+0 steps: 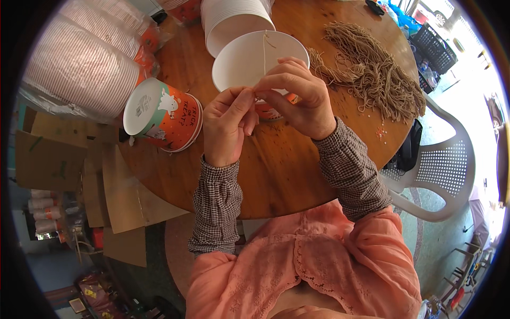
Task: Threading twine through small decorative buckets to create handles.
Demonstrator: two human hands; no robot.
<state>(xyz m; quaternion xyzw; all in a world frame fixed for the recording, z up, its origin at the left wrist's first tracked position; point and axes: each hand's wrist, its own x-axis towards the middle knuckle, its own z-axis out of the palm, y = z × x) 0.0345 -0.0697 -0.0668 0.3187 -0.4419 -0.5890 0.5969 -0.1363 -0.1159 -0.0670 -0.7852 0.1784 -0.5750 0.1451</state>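
A white-lined paper bucket with an orange printed outside stands before me, its mouth facing up. A thin beige cord stretches across its opening from the far rim, where a short loose end sticks out, down to my fingers. At the near rim, my left hand is closed, thumb and index finger pinched together; what lies between them is too small to tell. My right hand meets it there, its thumb and fingers pinching where the cord runs in. My fingers hide the near end of the cord.
A tangled heap of beige cords lies at the right, with small pinkish bits nearby. An upside-down printed bucket stands left of my hands. Plastic-wrapped bucket stacks and white nested buckets crowd the back. A plastic chair stands right.
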